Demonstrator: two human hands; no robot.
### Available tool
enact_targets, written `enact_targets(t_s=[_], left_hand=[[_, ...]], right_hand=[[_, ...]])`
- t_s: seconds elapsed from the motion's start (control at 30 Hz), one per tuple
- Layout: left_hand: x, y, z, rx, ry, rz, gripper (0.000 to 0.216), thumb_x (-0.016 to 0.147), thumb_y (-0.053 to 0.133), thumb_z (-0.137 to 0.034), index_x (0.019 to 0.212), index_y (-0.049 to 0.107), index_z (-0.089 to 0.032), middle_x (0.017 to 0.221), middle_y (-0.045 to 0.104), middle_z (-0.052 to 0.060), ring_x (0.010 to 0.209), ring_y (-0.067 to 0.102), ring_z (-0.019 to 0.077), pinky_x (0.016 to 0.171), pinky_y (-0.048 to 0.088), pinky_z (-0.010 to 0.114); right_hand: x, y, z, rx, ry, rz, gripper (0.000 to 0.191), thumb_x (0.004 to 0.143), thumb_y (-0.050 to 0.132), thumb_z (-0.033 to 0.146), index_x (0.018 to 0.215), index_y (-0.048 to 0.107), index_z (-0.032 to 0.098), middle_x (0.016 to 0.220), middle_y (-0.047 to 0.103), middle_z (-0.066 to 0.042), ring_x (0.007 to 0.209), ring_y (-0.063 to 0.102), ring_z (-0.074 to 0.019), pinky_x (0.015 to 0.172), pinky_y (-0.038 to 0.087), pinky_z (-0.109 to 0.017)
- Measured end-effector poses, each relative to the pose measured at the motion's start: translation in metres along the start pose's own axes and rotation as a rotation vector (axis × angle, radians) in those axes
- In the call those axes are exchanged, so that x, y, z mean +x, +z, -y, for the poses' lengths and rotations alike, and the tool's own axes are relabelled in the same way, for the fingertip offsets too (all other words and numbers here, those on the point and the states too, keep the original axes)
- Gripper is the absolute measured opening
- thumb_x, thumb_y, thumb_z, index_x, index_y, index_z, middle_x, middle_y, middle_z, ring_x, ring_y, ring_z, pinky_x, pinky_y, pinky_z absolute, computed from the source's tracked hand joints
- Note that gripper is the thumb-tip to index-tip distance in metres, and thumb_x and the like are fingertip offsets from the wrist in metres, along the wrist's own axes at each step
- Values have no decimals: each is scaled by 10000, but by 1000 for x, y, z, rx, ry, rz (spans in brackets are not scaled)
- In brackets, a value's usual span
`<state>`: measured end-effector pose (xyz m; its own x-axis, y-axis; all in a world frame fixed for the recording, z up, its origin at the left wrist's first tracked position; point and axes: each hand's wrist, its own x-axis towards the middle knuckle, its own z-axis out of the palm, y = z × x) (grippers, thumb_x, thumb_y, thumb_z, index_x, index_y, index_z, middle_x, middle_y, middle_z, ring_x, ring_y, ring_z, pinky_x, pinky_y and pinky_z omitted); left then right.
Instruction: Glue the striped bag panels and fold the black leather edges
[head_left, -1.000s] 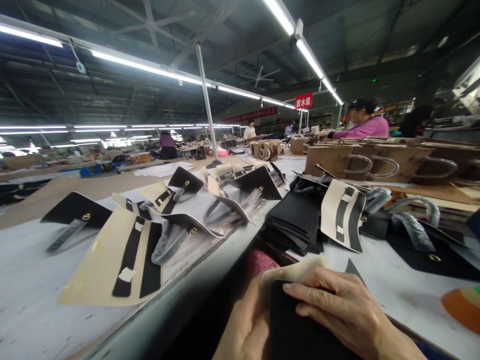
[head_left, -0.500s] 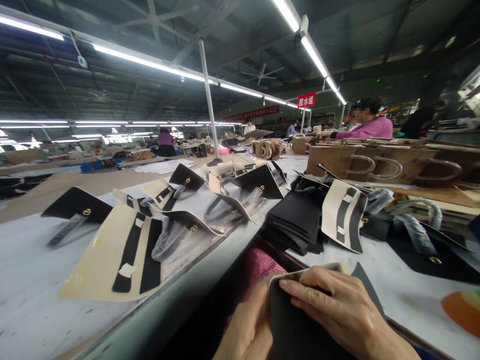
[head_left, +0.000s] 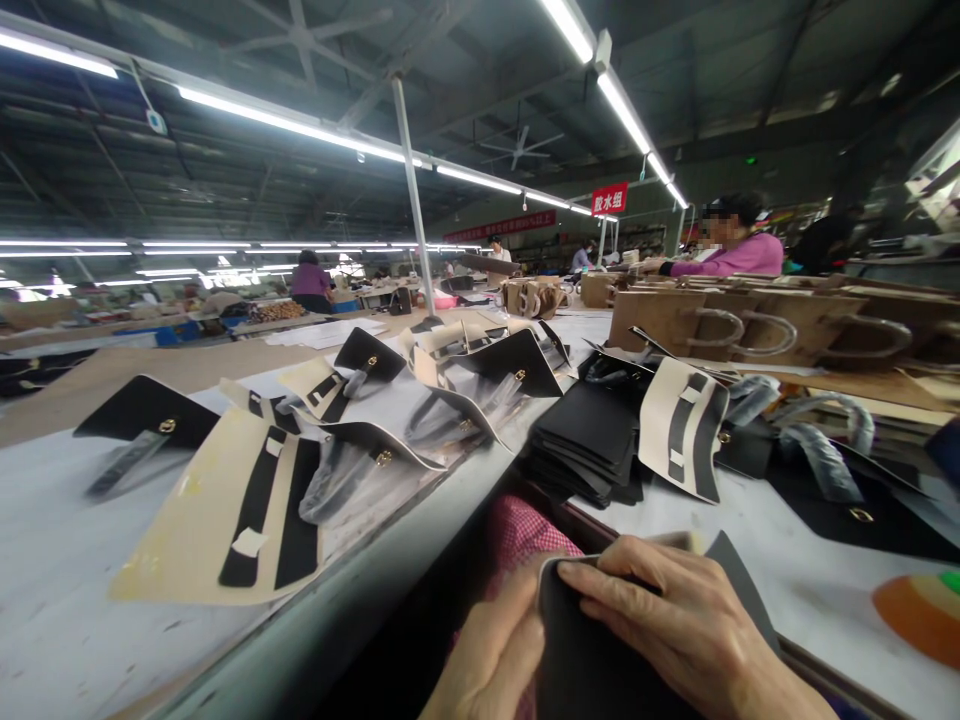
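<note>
At the bottom of the view my two hands hold a black leather piece point(head_left: 592, 655) with a cream underside. My right hand point(head_left: 679, 620) lies on top of it with the fingers pressed flat against its upper edge. My left hand point(head_left: 491, 660) grips its left edge from below. A stack of black leather panels point(head_left: 589, 435) lies just beyond my hands, and a cream piece with black strips point(head_left: 682, 425) leans against it.
Cream and black bag flaps with gold clasps point(head_left: 247, 500) are spread over the white table point(head_left: 67, 600) on the left. Brown bags with handles point(head_left: 750, 325) stand at the right. A person in a purple top point(head_left: 731, 250) works behind them. An orange object point(head_left: 919, 605) sits at far right.
The black piece has slid slightly down and toward me under my right hand. The cream edge behind it shows less now.
</note>
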<state>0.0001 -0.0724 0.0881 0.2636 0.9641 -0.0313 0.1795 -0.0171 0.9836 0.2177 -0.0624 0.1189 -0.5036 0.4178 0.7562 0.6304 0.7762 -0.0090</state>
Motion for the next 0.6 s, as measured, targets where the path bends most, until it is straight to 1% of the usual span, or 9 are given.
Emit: enact_targets(t_s=[0.03,0.1,0.2,0.3,0.37,0.47,0.5,0.6], left_hand=[[-1,0,0,7,-14,-9,704,842,460,-796,1359,631,-351,1234,703,62,1252,595,312,1066,476,399],[-2,3,3,29,-34,-46,735,817,470,-818,1328,661,-326,1189,709,75,1209,620,313,1045,486,407],[-1,11,12,84,-32,-121,607,873,521,-698,1305,671,-299,1159,713,67,1167,640,289,1093,440,415],[1,20,15,191,40,-164,556,943,449,-592,1348,627,-256,1269,680,99,1160,631,301,1073,446,458],[2,24,12,253,98,-148,524,970,400,-556,1348,620,-268,1262,679,108,1089,648,298,1019,474,465],[3,25,4,280,145,-114,423,1003,367,-497,1288,639,-343,1085,718,57,951,664,253,920,505,399],[4,24,2,278,170,-110,400,1011,366,-476,1268,644,-348,1046,719,43,924,660,238,893,506,368],[8,21,-4,252,312,-64,376,1026,358,-420,1236,646,-300,1007,725,32,844,647,193,855,502,289]], right_hand=[[0,0,1,-6,-2,-5,236,1030,499,178,1231,614,221,812,642,-5,613,593,-98,530,445,-216],[0,1,3,-15,-10,-13,224,1032,492,175,1215,615,215,786,633,1,585,581,-94,509,435,-210],[0,1,5,-7,-14,2,221,1034,483,169,1215,606,198,782,633,-6,579,579,-97,500,431,-211],[1,1,6,30,-11,12,222,1037,476,165,1222,595,192,793,635,-12,583,576,-95,499,425,-210],[3,1,7,52,-10,9,227,1039,464,155,1227,589,185,797,637,-14,590,578,-92,505,428,-205],[5,2,8,64,-7,3,225,1042,457,151,1218,593,177,801,646,-16,605,591,-90,521,441,-199],[5,2,9,69,-3,7,224,1042,457,154,1217,595,177,802,645,-15,611,595,-89,526,444,-196],[3,4,10,80,18,31,231,1044,464,166,1233,596,181,804,631,-10,634,601,-86,543,451,-189]])
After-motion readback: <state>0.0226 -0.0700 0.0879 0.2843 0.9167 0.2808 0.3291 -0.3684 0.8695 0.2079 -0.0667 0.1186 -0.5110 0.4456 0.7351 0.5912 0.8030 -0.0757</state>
